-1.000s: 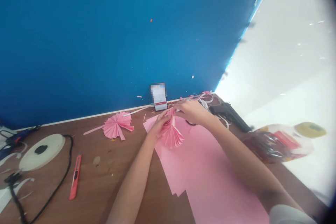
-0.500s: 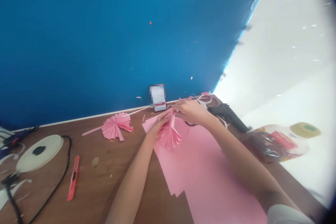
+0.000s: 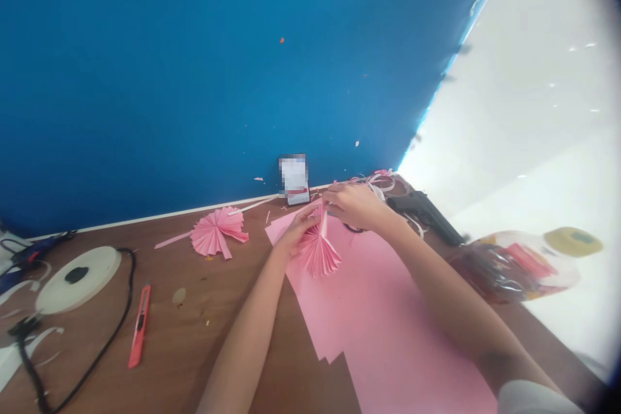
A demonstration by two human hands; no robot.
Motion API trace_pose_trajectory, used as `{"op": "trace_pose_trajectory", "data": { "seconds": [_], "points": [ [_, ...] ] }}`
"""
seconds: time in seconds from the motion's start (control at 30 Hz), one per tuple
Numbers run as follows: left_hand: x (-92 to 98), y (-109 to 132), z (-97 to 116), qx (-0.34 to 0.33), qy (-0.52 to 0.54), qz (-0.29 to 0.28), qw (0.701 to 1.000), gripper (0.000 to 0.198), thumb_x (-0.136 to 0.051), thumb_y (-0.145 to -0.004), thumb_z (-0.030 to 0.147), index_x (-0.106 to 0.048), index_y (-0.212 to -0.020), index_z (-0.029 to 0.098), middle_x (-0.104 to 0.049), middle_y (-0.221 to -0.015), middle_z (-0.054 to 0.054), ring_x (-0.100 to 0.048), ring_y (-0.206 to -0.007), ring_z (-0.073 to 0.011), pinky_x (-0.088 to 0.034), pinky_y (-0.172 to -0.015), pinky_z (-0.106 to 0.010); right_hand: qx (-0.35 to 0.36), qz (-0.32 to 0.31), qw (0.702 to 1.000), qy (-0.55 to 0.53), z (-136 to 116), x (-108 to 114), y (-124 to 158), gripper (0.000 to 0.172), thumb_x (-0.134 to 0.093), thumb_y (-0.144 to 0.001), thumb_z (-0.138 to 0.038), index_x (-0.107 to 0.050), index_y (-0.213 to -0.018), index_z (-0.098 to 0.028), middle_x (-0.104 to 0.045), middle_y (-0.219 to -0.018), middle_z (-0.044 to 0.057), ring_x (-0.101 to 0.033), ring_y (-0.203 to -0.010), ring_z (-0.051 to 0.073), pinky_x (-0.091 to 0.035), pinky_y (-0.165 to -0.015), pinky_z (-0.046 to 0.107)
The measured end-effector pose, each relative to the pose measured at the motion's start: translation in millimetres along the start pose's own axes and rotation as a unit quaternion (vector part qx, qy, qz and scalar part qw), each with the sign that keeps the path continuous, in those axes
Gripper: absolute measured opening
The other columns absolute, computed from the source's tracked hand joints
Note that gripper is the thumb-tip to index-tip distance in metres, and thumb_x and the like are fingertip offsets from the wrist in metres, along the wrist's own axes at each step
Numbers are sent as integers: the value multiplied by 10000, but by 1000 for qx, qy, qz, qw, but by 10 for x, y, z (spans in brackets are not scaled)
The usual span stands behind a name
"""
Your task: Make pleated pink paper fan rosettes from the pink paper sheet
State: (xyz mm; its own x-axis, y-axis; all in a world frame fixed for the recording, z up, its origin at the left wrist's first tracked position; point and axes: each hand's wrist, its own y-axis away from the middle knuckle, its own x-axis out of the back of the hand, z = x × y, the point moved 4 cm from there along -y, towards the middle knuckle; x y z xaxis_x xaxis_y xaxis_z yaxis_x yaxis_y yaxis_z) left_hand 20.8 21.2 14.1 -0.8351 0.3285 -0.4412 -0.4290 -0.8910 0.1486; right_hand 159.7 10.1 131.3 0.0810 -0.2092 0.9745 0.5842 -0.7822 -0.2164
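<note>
Between my two hands is a pink pleated paper fan (image 3: 320, 253), its folds spread downward above large pink paper sheets (image 3: 383, 310). My left hand (image 3: 298, 233) grips its left side, fingers closed on the folds. At the upper edge, my right hand (image 3: 353, 202) pinches the fan with its fingertips; part of that grip is hidden behind the knuckles. To the left, a second pink pleated fan (image 3: 216, 233) lies spread on the brown table (image 3: 233, 291), with a pink strip and a white strip reaching out from it.
A phone (image 3: 295, 180) leans against the blue wall (image 3: 169, 77). On the left lie a red box cutter (image 3: 140, 326), a white round disc (image 3: 92, 288) and a black cable (image 3: 127, 310). A black glue gun (image 3: 429, 213) and a clear plastic bag (image 3: 504, 268) are at the right.
The fan's pleats have spread slightly further right and down between my hands. The whole view has shifted a little; both hands keep their hold.
</note>
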Motion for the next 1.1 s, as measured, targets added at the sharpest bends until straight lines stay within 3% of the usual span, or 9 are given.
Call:
{"op": "trace_pose_trajectory", "data": {
  "seconds": [0.33,0.47,0.57,0.7,0.87,1.1],
  "points": [
    [41,-26,-39,-9,-44,2,999,401,-732,-679,300,-660,-1067,232,-652,-1076,-34,-579,-982,-177,-407,-873,-279,-4,-33,999,-8,22,-29,-13,210,-437,-913,-250,-633,-888,-177,-652,-967,81,-585,-841,173,-281,-601,250],
    [23,-17,55,-96,-98,53,989,309,-589,-798,440,-694,-972,206,-639,-1107,-45,-520,-1099,-187,-352,-961,-271,5,-24,1000,-7,-18,-45,-15,207,-439,-915,-256,-622,-877,-168,-660,-960,84,-591,-842,179,-284,-599,254],
    [-44,-28,108,-150,-156,14,976,352,-586,-795,474,-687,-936,167,-651,-987,-57,-548,-985,-187,-374,-907,-278,27,-25,999,1,-67,-79,-25,169,-471,-889,-220,-624,-861,-154,-668,-931,91,-595,-831,185,-293,-622,263],
    [-73,-64,109,-152,-228,-31,961,344,-727,-682,391,-668,-917,147,-636,-898,-41,-543,-826,-160,-392,-787,-269,44,-32,998,4,-80,-115,-30,158,-495,-861,-211,-637,-828,-150,-667,-912,93,-588,-809,185,-280,-613,263],
    [-51,-81,100,-127,-273,-71,951,370,-716,-702,371,-663,-992,147,-642,-948,-68,-561,-884,-184,-398,-816,-285,56,-58,997,-13,-55,-141,-6,181,-486,-841,-199,-662,-834,-156,-666,-861,84,-577,-759,170,-243,-569,263],
    [-112,-21,66,-78,-224,-137,962,414,-664,-767,367,-569,-1125,181,-619,-1049,-99,-590,-991,-206,-415,-867,-323,73,-72,994,-28,-6,-174,20,190,-482,-820,-150,-664,-858,-186,-682,-871,69,-581,-767,166,-279,-616,258]
  ]
}}
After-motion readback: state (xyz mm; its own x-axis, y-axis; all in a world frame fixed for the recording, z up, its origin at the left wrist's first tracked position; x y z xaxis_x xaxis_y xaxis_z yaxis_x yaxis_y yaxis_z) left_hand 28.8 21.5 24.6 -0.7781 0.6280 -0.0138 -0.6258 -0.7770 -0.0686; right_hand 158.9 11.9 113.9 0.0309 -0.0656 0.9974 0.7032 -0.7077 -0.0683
